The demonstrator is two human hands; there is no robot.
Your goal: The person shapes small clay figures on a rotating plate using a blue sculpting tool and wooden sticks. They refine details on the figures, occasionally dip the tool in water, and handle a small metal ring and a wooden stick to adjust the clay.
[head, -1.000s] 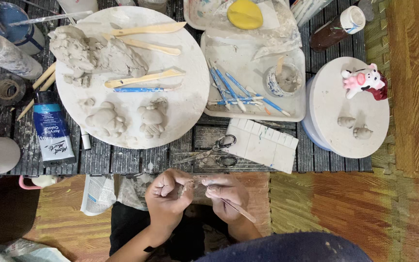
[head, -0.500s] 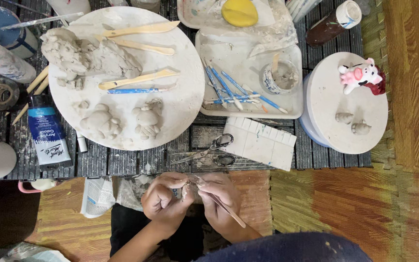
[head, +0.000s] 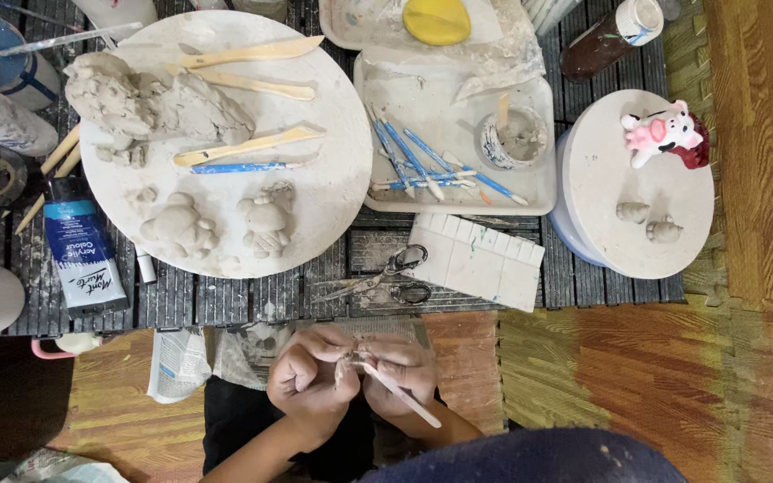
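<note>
At 6 o'clock in the view, the left hand point(head: 308, 383) is curled shut around a small clay piece point(head: 348, 365), pinching it between thumb and fingers. The right hand point(head: 402, 376) touches it from 3 o'clock, fingers closed on a thin wooden tool point(head: 402, 395) whose free end slants toward 4 o'clock. Scissors point(head: 386, 279) lie just above the hands at 12 o'clock, beside a white palette point(head: 479, 261). The round board point(head: 337, 170) with clay figures point(head: 266, 219) sits toward 11 o'clock
</note>
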